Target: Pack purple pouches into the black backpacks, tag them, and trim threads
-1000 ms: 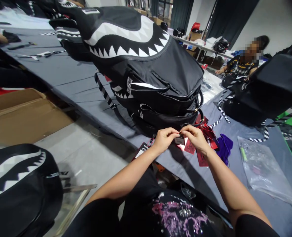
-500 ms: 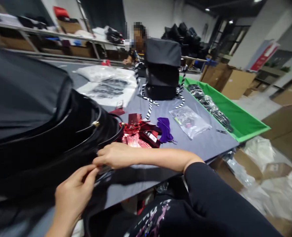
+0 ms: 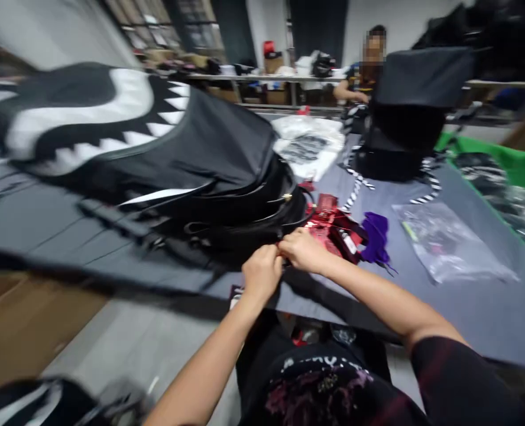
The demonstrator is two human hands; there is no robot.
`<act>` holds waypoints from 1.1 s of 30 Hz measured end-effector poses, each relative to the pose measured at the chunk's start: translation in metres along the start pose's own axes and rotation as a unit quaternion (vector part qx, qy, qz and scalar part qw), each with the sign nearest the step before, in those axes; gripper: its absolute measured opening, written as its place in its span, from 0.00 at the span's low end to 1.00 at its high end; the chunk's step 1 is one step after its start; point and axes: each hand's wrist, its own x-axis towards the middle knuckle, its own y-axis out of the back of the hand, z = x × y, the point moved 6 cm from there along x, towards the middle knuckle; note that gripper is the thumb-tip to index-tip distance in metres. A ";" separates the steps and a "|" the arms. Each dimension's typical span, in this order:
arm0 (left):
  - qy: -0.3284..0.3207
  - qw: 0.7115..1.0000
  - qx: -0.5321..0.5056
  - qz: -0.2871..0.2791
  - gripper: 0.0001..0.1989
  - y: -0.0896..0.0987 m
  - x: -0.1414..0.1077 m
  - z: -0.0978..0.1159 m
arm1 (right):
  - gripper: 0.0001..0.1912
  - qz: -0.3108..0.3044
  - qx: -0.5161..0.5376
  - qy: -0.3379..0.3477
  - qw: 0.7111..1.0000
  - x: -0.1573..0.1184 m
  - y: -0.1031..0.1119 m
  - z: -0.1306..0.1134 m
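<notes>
A large black backpack point(image 3: 227, 145) with a white shark-mouth print lies on its side, its end towards me. At its lower near corner, my left hand point(image 3: 262, 273) and my right hand point(image 3: 304, 249) meet with fingertips pinched together. What is between the fingers is too small and blurred to name. A dark tag point(image 3: 236, 293) with white marks shows beside my left wrist. Just past my right hand sit a pile of red tags and packets point(image 3: 327, 222) and a purple drawstring pouch point(image 3: 375, 236).
A clear plastic bag point(image 3: 449, 239) lies to the right. Behind stands another black backpack point(image 3: 422, 80) with striped cords, near a green bin point(image 3: 515, 157). A person point(image 3: 355, 89) is across the grey table point(image 3: 479, 313). Cardboard point(image 3: 27, 331) is at lower left.
My view has swung left, so the scene shifts right and more of the backpack's printed side shows. Both hands stay pinched together at the backpack's corner.
</notes>
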 end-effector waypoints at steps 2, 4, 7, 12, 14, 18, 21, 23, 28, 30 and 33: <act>0.019 0.999 -0.037 -0.015 0.06 -0.002 0.000 -0.002 | 0.08 0.035 0.027 0.012 0.999 0.000 0.000 0.004; 0.020 0.994 -0.104 -0.033 0.07 -0.003 0.000 -0.002 | 0.08 0.063 0.058 0.017 0.996 0.000 0.001 0.007; 0.049 0.990 -0.130 -0.020 0.05 0.002 -0.004 -0.007 | 0.06 0.094 0.116 0.007 0.989 -0.002 0.001 0.007; 0.054 0.983 -0.171 -0.025 0.07 0.003 -0.005 -0.010 | 0.04 0.140 0.201 -0.024 0.969 -0.001 0.004 0.006; 0.036 0.983 -0.172 -0.046 0.09 0.002 -0.004 -0.008 | 0.05 0.149 0.240 -0.032 0.959 0.000 0.005 0.006; 0.084 0.990 -0.106 -0.024 0.05 0.009 -0.004 -0.014 | 0.04 0.152 0.290 -0.049 0.944 -0.001 0.006 0.005; 0.051 0.988 -0.136 -0.048 0.06 0.009 -0.002 -0.009 | 0.03 0.155 0.309 -0.062 0.936 -0.002 0.006 0.007; 0.037 0.989 -0.129 -0.058 0.08 0.010 0.000 -0.006 | 0.02 0.157 0.313 -0.065 0.935 -0.003 0.006 0.007; 0.049 0.989 -0.120 -0.071 0.06 0.010 0.002 -0.005 | 0.02 0.167 0.330 -0.093 0.924 -0.006 0.003 0.012; 0.027 0.988 -0.127 -0.087 0.07 0.009 0.003 -0.001 | 0.01 0.170 0.329 -0.092 0.924 -0.007 0.003 0.013; 0.039 0.993 -0.080 -0.076 0.05 0.011 0.005 -0.002 | 0.01 0.164 0.334 -0.097 0.923 -0.009 0.001 0.013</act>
